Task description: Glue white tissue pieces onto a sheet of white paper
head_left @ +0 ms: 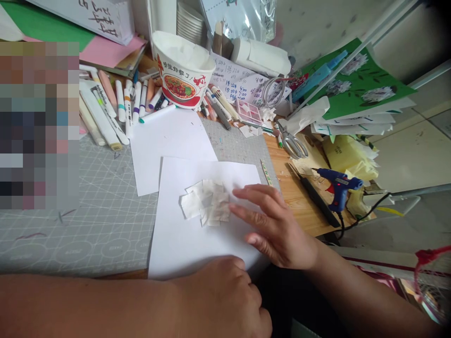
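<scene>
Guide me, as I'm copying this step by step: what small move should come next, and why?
Probably lower the right hand onto the white pieces and press gently: its fingers are spread right beside them, and the pieces overlap on the paper, their left edge seemingly slightly raised.

left grip [229, 295]: fingertips hidden, hold unclear; left forearm [88, 305] cut off by left edge.
</scene>
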`<state>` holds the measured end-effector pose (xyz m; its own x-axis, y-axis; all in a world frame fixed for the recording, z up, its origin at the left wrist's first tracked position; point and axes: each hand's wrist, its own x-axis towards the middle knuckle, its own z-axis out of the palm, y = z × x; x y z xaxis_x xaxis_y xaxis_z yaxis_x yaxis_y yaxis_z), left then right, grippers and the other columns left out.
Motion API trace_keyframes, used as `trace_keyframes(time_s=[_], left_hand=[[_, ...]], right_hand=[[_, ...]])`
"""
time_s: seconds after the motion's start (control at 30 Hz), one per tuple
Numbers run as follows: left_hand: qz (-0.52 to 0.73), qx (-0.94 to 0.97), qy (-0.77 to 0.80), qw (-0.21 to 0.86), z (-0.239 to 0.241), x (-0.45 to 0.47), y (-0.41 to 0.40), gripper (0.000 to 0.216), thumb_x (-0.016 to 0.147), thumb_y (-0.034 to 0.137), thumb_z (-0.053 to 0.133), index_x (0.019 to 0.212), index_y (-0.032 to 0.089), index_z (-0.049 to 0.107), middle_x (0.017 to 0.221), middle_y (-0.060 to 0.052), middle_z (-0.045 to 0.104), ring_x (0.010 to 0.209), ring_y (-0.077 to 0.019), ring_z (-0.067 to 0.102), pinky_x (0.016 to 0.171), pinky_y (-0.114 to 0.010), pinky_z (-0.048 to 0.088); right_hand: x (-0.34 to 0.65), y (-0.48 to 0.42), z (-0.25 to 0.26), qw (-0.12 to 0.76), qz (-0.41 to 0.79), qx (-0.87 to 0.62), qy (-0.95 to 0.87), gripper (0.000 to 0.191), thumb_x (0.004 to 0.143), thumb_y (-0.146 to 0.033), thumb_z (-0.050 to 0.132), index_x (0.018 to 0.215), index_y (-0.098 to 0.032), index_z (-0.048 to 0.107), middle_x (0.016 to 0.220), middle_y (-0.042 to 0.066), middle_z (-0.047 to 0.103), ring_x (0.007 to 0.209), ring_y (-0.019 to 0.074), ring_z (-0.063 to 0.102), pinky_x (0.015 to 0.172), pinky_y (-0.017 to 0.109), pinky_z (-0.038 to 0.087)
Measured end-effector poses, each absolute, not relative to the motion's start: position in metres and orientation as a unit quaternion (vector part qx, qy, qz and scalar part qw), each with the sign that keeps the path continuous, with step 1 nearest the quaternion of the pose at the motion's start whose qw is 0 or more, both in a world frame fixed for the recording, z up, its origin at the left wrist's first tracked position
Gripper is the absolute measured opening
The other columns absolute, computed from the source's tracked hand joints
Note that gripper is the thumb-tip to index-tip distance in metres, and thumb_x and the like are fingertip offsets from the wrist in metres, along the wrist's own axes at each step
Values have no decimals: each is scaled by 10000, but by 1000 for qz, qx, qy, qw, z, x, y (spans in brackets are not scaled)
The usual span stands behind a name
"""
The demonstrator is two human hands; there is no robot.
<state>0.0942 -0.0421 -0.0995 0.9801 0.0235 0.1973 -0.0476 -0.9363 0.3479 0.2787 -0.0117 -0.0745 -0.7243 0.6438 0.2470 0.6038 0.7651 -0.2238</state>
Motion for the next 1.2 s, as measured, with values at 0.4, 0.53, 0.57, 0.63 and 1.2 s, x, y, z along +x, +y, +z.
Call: trace_keyframes(time_s=[0.4,0.53,0.57,0.63,1.2], left_hand=[[123,982,14,142,-104,95,-45,93,765,215,682,722,202,601,645,-6,674,515,-189,575,552,-358,475],[121,979,-7,164,-104,95,-43,108,785,231,675,715,191,603,639,-11,675,472,-169,544,547,-338,477],[123,978,-8,166,-104,95,-43,115,785,235,679,711,190,603,636,-13,675,463,-165,535,545,-331,475],[131,978,-5,165,-104,96,-43,134,781,241,686,694,191,598,621,-12,670,449,-162,520,537,-326,471],[84,983,7,161,-98,95,-44,77,751,209,670,701,196,612,640,-17,678,492,-193,582,438,-331,413]], right_hand=[[271,-16,-88,22,16,-390,-921,736,885,-728,274,1470,-295,384,1607,79,222,1468,421,28,1074,727,181],[278,-13,-86,46,48,-395,-916,787,892,-732,207,1504,-250,319,1622,129,126,1467,433,12,1069,728,181],[279,-13,-86,45,46,-399,-915,801,887,-738,211,1506,-242,315,1622,136,118,1465,438,10,1066,732,179],[280,-13,-87,30,34,-407,-912,819,859,-767,252,1503,-267,321,1624,126,112,1460,454,11,1050,751,182],[267,-14,-84,-11,42,-377,-925,841,821,-801,238,1500,-312,317,1622,79,160,1470,429,0,1067,749,160]])
